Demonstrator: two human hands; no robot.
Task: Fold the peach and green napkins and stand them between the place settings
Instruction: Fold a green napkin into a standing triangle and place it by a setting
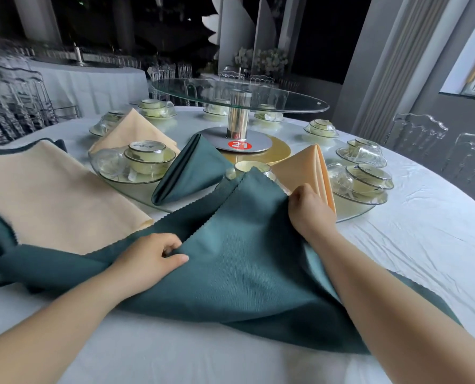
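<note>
The fingers (167,241) of the left hand (150,257) were curled, and a fold of the green napkin (247,267) was pinched between them and the thumb. The raised far edge of the same cloth was gripped by the right hand (310,210), whose fingertips were hidden behind the fabric. The napkin was spread over the near edge of the white tablecloth (425,245). Part of it was lifted between the two hands, with its scalloped edges brought up into a peak.

To the left, a flat peach napkin (59,195) was laid over more green cloth. Further back, a standing green napkin (194,170) was set just right of the left place setting (145,162). A standing peach napkin (311,167) was placed just beyond the right hand, beside the right place setting (361,184). A rear peach napkin (131,131) was stood behind the left place setting. A glass turntable (239,97) was mounted at the table's centre.
</note>
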